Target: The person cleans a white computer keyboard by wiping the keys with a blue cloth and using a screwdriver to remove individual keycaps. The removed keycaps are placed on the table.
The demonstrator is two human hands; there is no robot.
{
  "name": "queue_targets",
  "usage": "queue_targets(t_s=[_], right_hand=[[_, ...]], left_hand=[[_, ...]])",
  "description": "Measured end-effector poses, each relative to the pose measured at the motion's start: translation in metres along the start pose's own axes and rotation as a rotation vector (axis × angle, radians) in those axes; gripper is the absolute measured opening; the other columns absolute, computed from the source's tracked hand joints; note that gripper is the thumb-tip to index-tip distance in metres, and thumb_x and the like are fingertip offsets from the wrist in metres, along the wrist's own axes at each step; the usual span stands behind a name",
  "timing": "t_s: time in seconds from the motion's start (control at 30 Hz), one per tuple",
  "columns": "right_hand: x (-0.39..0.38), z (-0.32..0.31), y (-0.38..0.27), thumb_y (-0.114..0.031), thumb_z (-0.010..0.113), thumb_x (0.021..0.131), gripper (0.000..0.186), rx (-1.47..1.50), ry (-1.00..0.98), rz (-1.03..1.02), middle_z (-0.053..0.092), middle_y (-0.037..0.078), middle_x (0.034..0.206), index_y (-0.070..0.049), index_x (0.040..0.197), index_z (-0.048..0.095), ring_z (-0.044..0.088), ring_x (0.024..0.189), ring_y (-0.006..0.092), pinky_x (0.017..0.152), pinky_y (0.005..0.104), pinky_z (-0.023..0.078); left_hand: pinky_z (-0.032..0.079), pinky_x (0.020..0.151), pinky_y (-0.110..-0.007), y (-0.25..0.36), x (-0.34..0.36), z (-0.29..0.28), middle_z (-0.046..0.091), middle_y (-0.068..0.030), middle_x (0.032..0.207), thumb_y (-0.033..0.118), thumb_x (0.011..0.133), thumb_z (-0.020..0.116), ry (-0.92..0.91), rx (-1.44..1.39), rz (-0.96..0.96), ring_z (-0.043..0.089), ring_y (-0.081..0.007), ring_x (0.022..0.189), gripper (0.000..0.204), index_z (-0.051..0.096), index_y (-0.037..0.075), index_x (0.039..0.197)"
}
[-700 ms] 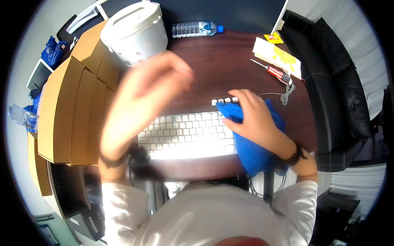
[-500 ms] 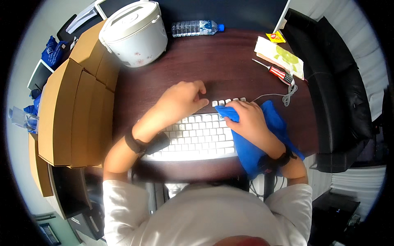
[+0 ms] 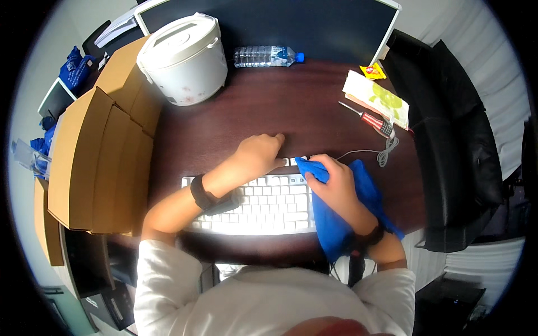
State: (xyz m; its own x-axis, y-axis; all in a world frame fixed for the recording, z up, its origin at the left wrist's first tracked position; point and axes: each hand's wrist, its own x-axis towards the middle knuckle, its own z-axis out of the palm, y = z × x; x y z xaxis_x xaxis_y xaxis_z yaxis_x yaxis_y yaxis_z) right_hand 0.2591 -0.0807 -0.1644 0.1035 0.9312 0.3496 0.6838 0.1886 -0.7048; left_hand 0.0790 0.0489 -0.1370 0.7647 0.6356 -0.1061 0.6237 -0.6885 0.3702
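Observation:
A white keyboard (image 3: pixel 272 210) lies before me, dark bare spots showing at its upper right where keycaps are off. Just beyond its far edge sits a row of loose white keycaps (image 3: pixel 286 162), partly covered by my hands. My left hand (image 3: pixel 259 157) reaches over the keyboard's upper left, thumb and index finger apart, the thumb at the leftmost loose keycap; its other fingers are hidden. Bunched in my right hand (image 3: pixel 338 182) is a blue cloth (image 3: pixel 364 193), its folded tip at the keycaps. The cloth drapes over the keyboard's right end. A dark mouse (image 3: pixel 222 205) shows under my left wrist.
A white rice cooker (image 3: pixel 188 64) stands far left beside cardboard boxes (image 3: pixel 84 162). Along the monitor (image 3: pixel 325 33) lies a water bottle (image 3: pixel 263 56). To the right are a screwdriver (image 3: pixel 375 123), a coiled grey cable (image 3: pixel 386 152), a tissue pack (image 3: pixel 375 98) and a yellow packet (image 3: pixel 372 71).
The whole scene sits lower in the picture. My left thumb has come down to the leftmost loose keycap. My right hand still grips the cloth, its tip slightly farther from me.

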Motion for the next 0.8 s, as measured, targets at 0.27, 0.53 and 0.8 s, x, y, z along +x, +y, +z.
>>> queue_targets(t_s=[0.27,0.53,0.8], right_hand=[[-0.002,-0.001,-0.001,-0.017,0.074,0.08,0.027,-0.021,-0.006,0.013,0.07,0.015,0.087,-0.006,0.102,0.064,0.071,0.078,0.0319,0.066,0.0379,0.056],[-0.003,0.0,-0.001,-0.017,0.074,0.08,0.027,-0.007,-0.007,0.009,0.07,0.015,0.088,-0.006,0.102,0.064,0.071,0.079,0.0323,0.067,0.0383,0.056],[-0.003,0.0,0.0,-0.016,0.074,0.08,0.027,-0.015,0.002,-0.017,0.07,0.016,0.089,-0.006,0.102,0.064,0.071,0.08,0.0335,0.067,0.0393,0.056]], left_hand=[[0.053,0.072,-0.045,-0.001,0.002,0.016,0.069,-0.0181,0.082,0.027,0.085,0.07,0.002,0.056,0.068,0.068,-0.0365,0.08,0.025,0.067,0.004,0.094],[0.054,0.071,-0.045,0.004,0.0,0.018,0.069,-0.0176,0.085,0.028,0.084,0.07,0.006,0.08,0.09,0.068,-0.0359,0.082,0.025,0.067,0.005,0.093],[0.054,0.071,-0.045,0.005,-0.003,0.017,0.069,-0.0181,0.082,0.021,0.082,0.07,0.021,0.082,0.082,0.068,-0.0372,0.08,0.021,0.067,0.003,0.092]])
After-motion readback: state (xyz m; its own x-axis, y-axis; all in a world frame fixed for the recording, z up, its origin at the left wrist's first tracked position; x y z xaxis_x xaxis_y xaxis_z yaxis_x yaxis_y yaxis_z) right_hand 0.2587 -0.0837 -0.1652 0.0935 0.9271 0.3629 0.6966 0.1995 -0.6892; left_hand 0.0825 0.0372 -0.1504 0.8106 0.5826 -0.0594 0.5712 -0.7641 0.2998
